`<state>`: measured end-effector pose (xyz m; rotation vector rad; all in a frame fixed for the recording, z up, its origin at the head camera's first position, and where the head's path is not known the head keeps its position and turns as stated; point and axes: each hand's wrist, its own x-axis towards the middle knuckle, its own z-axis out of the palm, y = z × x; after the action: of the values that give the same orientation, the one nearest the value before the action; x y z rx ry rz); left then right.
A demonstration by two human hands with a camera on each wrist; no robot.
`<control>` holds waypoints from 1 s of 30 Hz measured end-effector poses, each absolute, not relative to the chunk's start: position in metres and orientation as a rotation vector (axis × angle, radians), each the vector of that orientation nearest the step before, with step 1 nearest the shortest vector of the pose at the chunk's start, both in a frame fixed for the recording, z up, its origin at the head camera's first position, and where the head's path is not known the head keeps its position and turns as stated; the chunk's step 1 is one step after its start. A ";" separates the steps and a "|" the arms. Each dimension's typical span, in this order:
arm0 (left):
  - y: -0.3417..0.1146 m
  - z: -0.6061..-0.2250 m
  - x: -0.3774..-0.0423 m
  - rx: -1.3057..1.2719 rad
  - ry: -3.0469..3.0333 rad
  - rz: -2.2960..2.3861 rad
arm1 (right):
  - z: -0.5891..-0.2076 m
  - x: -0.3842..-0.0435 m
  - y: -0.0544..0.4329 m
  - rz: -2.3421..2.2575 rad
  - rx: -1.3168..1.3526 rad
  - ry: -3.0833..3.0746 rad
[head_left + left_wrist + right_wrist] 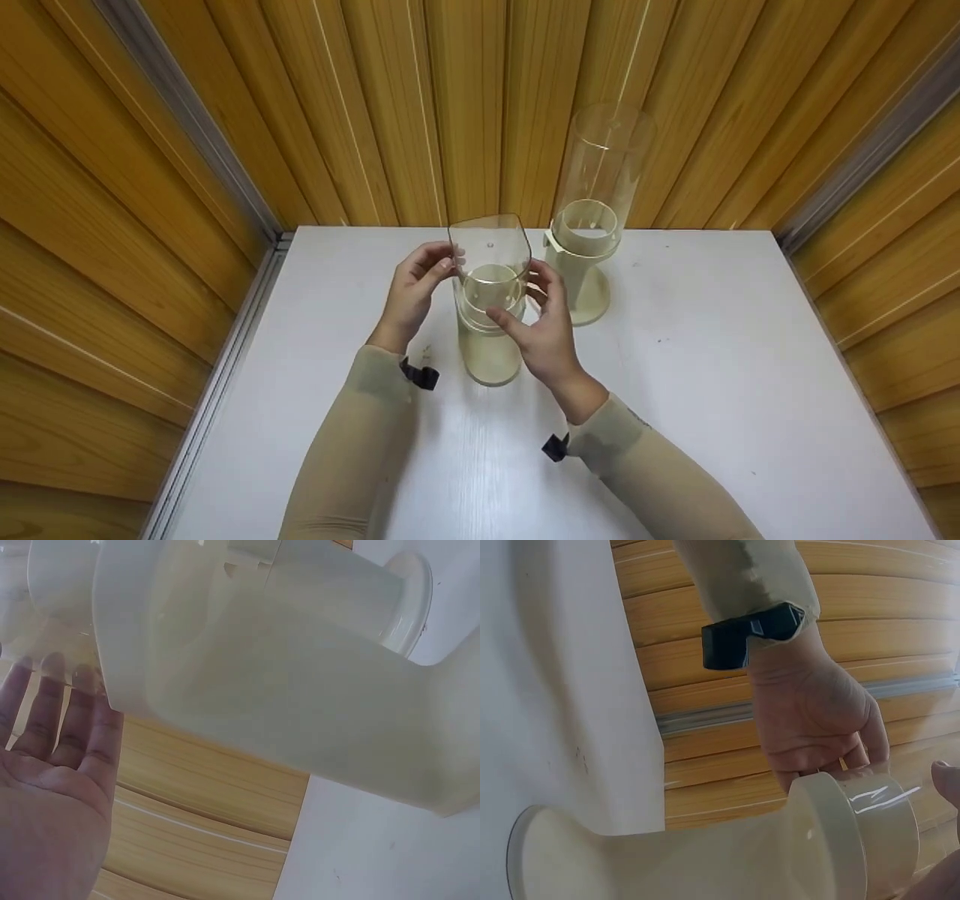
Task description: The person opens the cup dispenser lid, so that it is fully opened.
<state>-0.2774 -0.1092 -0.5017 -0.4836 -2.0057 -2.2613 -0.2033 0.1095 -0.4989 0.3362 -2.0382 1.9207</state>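
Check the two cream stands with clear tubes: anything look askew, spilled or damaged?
One oddity: the front clear plastic tube has a squarish, bent-looking top rim, unlike the round rim of the rear clear plastic tube. I can't tell whether it is damaged or merely flexed; no spill shows.

Between the left hand (409, 289) and the right hand (551, 337) is a glossy, transparent, plastic-looking tube (491, 244) above a smooth, satiny plastic stand (489, 358), with matt cloth sleeves (660, 472) behind both hands, a smooth tabletop (690, 390) beneath them, and wood-grained panels (465, 112) with a slight sheen beyond them.
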 end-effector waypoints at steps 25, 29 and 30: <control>-0.107 -0.518 -0.214 -0.371 -1.986 -2.058 | -0.510 -0.205 0.135 2.095 0.379 -1.932; -0.103 -0.519 -0.204 -0.366 -1.997 -2.045 | -0.510 -0.205 0.136 2.125 0.345 -1.952; -0.103 -0.519 -0.202 -0.363 -1.999 -2.045 | -0.510 -0.205 0.136 2.130 0.337 -1.960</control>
<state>-0.2021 -0.1026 -0.5186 -0.3634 -1.9987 -2.0449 -0.2054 0.1364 -0.5104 0.3370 -1.9601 2.1299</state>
